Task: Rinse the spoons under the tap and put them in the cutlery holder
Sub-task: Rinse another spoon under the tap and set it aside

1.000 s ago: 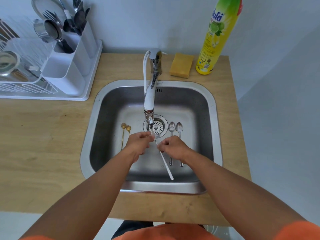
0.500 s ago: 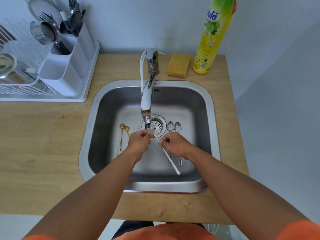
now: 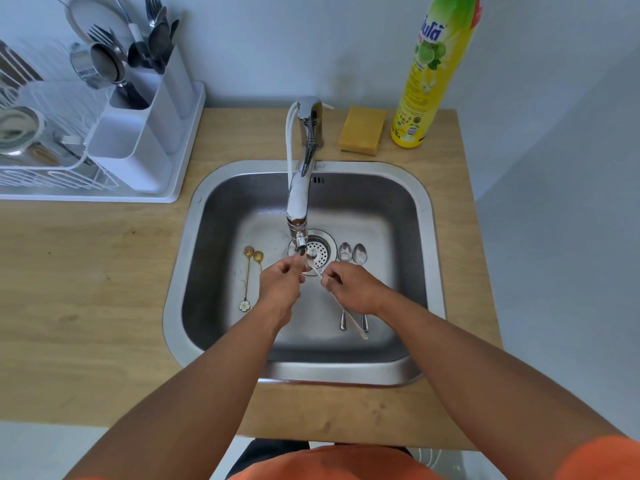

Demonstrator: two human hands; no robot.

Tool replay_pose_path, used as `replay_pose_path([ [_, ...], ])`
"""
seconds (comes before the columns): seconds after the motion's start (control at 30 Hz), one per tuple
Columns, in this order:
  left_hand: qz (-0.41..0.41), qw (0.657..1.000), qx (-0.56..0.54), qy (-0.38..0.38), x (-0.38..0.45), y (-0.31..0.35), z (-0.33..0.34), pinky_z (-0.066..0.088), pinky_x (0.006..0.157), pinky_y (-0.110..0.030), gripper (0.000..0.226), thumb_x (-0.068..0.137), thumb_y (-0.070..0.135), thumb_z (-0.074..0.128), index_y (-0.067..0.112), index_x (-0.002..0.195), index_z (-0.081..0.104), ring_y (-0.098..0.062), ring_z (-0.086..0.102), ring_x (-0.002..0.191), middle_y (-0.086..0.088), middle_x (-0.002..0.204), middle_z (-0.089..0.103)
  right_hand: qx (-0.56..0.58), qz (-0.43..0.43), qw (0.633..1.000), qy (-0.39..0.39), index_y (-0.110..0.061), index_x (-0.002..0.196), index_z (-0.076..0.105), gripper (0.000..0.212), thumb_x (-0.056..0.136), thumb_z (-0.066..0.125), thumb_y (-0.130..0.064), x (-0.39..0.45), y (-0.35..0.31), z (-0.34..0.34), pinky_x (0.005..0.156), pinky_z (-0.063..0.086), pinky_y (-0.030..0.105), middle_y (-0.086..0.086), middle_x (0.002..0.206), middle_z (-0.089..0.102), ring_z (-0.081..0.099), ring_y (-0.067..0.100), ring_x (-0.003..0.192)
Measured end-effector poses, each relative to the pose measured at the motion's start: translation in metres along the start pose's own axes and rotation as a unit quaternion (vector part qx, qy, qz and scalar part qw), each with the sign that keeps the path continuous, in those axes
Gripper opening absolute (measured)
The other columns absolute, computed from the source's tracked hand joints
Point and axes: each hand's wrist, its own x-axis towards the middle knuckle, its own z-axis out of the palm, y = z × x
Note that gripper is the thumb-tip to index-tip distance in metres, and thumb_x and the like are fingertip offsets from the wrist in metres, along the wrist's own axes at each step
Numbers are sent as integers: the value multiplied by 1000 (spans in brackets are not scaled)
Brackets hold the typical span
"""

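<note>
The white-handled spoon [image 3: 332, 292] now tilts further right, its handle tip over the two silver spoons [image 3: 351, 271], its bowl closer beneath the tap [image 3: 298, 216].

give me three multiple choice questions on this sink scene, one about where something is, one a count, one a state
1. Where is the sponge?
A. in the sink
B. on the counter between tap and bottle
C. in the dish rack

2. How many spoons lie on the sink floor, not held?
A. two
B. four
C. six

3. What is the right hand doing?
A. holding a spoon's handle
B. resting empty on the counter
C. squeezing the bottle

Answers: 1 B, it sits beside the tap and the yellow bottle. 2 B, two gold spoons left of the drain, two silver spoons right. 3 A, its fingers close on the held spoon under the spout.
</note>
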Motion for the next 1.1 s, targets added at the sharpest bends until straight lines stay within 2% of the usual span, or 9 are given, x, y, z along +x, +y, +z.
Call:
replay_pose_path([
  [0.1, 15, 1000, -13, -3, -1, -8, 1, 47, 60, -19, 21, 94, 28, 77, 16, 111, 77, 0, 59, 65, 12, 82, 70, -20, -10, 1000, -3, -23, 86, 55, 19, 105, 52, -27, -1, -1, 1, 77, 51, 42, -5, 84, 61, 54, 16, 76],
  [0.2, 13, 999, -38, 16, -3, -8, 2, 49, 64, -17, 23, 86, 29, 85, 16, 104, 79, 10, 63, 57, 14, 76, 75, -46, -20, 999, -13, -26, 87, 53, 18, 105, 50, -28, -3, -1, 2, 81, 52, 46, -7, 85, 61, 57, 20, 80],
  [0.3, -10, 997, -46, 64, -5, -1, 6, 51, 71, -26, 23, 85, 44, 83, 21, 84, 81, -2, 64, 65, 13, 71, 76, -56, -26, 998, -14, -28, 88, 52, 18, 105, 49, -31, -5, -4, 3, 81, 53, 48, -5, 86, 63, 62, 25, 84],
  [0.4, -34, 995, -48, 81, -5, 6, 6, 48, 63, -28, 36, 91, 52, 73, 18, 82, 79, -10, 56, 66, 10, 73, 75, -52, -36, 998, -13, -25, 91, 54, 16, 106, 49, -30, -5, -6, 4, 79, 53, 48, -3, 86, 64, 61, 25, 82],
  [0.5, -79, 991, -110, -16, -5, 9, 0, 43, 58, -25, 29, 96, 48, 69, 20, 92, 77, -6, 50, 61, 10, 71, 68, -29, -48, 998, -14, -21, 91, 53, 18, 107, 49, -28, -4, -4, 1, 73, 49, 42, -4, 82, 60, 52, 18, 73],
  [0.6, -104, 967, -193, -130, -5, 6, -8, 39, 59, -24, 30, 101, 41, 61, 24, 89, 83, -5, 45, 60, 11, 76, 63, -16, -61, 998, -21, -22, 89, 50, 19, 107, 48, -25, -4, -4, -1, 67, 42, 35, -7, 77, 56, 48, 12, 68],
  [0.67, -112, 958, -204, -167, -5, 4, -11, 38, 58, -24, 32, 101, 45, 59, 29, 89, 84, -6, 45, 60, 11, 78, 61, -18, -64, 997, -26, -26, 87, 48, 20, 107, 48, -26, -4, -5, -2, 63, 40, 33, -8, 75, 54, 47, 11, 66],
  [0.93, -128, 969, -146, -153, -5, 8, -10, 29, 57, -27, 47, 93, 71, 58, 31, 73, 75, -4, 47, 56, 14, 67, 58, -44, -83, 995, -34, -22, 91, 50, 17, 108, 47, -25, -10, -7, 0, 68, 42, 38, -6, 80, 55, 48, 15, 71],
  [1.1, -127, 957, -161, -203, -8, 6, -13, 30, 58, -27, 40, 98, 65, 52, 41, 95, 84, -5, 48, 61, 15, 71, 61, -5, -77, 996, -36, -19, 96, 53, 15, 108, 49, -27, -11, -4, -4, 66, 41, 33, -7, 78, 55, 47, 11, 68],
])
